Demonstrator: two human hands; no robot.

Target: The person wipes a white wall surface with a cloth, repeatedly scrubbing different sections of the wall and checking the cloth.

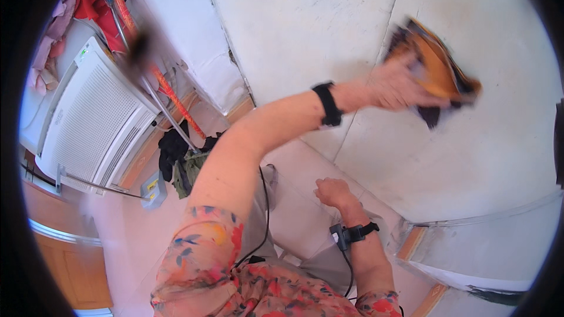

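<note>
My left hand (396, 81) reaches across to the upper right and grips a crumpled orange-brown and dark cloth (436, 61). Both are blurred. The cloth is against or just in front of a white, marked wall panel (476, 149); whether it touches cannot be told. A black band (327, 103) circles my left wrist. Lower down, my right hand (333, 193) hangs in front of my body with its fingers curled in, and nothing shows in it. A small black device (346, 235) with a cable is strapped to my right wrist.
On the left stands a white appliance (94, 114) with a perforated grille. Beside it lean an orange-red mop handle (169, 92) and a metal pole (169, 119) ending in green cloth (189, 169). A grey plastic container (154, 191) sits on the pink floor (132, 233).
</note>
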